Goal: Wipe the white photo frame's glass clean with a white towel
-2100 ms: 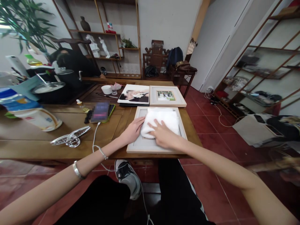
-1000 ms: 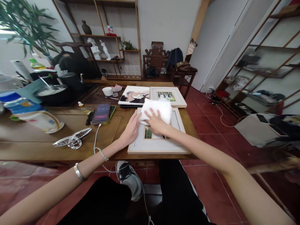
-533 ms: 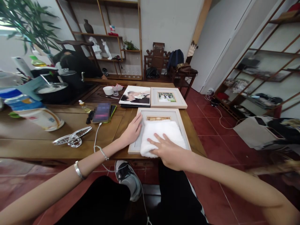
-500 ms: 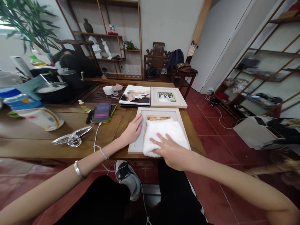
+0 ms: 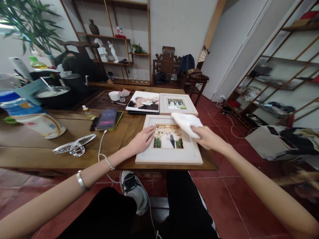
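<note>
A pale wooden picture frame [image 5: 169, 160] lies flat near the table's front edge, with a wedding photo [image 5: 167, 136] in its middle. On the left side of the frame rests my left hand [image 5: 141, 141], open, fingers stretched flat toward the photo. My right hand [image 5: 208, 137] grips a folded white towel [image 5: 186, 122] by its near right corner. The towel lies over the frame's upper right part and hides its far right corner. Behind it are a second picture frame [image 5: 191, 104] and a white-edged photo panel [image 5: 143, 101].
Left of the frame on the wooden table [image 5: 119, 132] are a phone [image 5: 107, 119] with a charging cable, a shiny metal object [image 5: 76, 145] and a large bottle [image 5: 35, 116]. Further back stands a white bowl [image 5: 114, 96]. A black pot [image 5: 51, 96] is at the far left.
My right hand has moved the white towel from the frame's lower middle to its upper right, uncovering the photo. My left hand stays on the frame's left side, slightly shifted.
</note>
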Motion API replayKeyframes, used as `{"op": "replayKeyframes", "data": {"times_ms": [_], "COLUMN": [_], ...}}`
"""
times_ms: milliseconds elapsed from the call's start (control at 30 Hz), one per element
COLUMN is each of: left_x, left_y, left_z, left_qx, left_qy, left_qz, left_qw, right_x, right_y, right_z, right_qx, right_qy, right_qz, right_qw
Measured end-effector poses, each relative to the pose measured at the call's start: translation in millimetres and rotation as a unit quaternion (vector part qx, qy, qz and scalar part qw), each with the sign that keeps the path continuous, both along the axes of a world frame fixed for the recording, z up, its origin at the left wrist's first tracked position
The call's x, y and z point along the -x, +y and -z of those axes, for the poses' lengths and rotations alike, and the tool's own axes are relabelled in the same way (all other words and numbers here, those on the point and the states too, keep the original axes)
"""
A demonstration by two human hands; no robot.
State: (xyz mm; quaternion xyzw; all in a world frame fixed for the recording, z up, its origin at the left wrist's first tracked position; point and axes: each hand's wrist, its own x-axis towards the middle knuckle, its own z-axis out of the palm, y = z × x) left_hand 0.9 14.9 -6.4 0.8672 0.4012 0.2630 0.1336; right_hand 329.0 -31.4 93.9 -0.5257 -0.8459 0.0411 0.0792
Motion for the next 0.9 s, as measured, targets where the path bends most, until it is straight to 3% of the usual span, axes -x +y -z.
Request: {"op": "replayKeyframes", "data": {"times_ms": [133, 167, 233, 367, 467, 633, 900], "left_x": [0, 0, 0, -2, -3, -3, -2], "left_y": [-1, -1, -1, -1, -1, 1, 2], "left_z": [-0.2, -0.1, -0.2, -3.0, -5.7, -2.7, 2.9], "left_qx": [0.000, 0.000, 0.000, -0.014, -0.017, -0.017, -0.016], "left_qy": [0.001, 0.002, 0.002, -0.006, -0.011, -0.017, -0.012], "left_qz": [-0.002, -0.002, -0.002, -0.004, -0.001, -0.003, -0.014], "left_qw": [1.000, 1.000, 1.000, 1.000, 1.000, 1.000, 1.000], "right_x": [30, 43, 72, 123, 137, 116, 39], "right_y": [50, 60, 77, 89, 86, 75, 55], "right_z": [-8.5, -8.1, -2.9, 19.7, 33.7, 29.8, 0.9], "right_qx": [-0.103, -0.124, -0.165, -0.094, -0.049, -0.037, -0.012], "right_qy": [0.038, 0.040, 0.018, -0.037, -0.068, -0.100, -0.151], "right_qz": [0.067, 0.063, -0.009, -0.140, -0.185, -0.152, -0.050], "right_qw": [0.992, 0.989, 0.986, 0.985, 0.979, 0.983, 0.987]}}
